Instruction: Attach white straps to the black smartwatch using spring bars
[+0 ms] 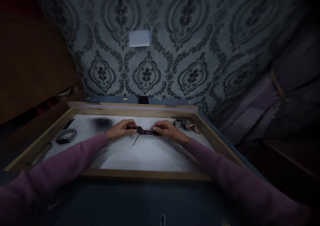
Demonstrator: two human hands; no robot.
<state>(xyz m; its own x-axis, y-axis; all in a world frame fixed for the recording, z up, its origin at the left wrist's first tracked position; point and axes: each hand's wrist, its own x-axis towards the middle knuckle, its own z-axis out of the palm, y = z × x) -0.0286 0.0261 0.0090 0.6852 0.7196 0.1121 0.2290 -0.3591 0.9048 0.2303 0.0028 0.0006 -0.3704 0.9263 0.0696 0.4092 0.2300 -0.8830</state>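
Observation:
A wristwatch (140,130) with a dark round dial and a purplish strap is stretched between my two hands over a white-bottomed wooden tray (150,175). My left hand (123,128) is closed in a pinch at the left side of the watch case. On the right, the fingers of my right hand (166,130) grip the far part of the strap (149,132). Just below the watch case lie a thin dark stick-like piece (135,139) and a small dark loop (131,136). What the left fingertips cover is hidden.
Several watches (188,123) sit heaped in the tray's back right corner. A grey-banded watch (66,136) lies at the left, near a dark strip (45,153). Raised wooden sides border the tray. Behind it stands a patterned wall with a white card (139,38); a curtain (255,99) hangs right.

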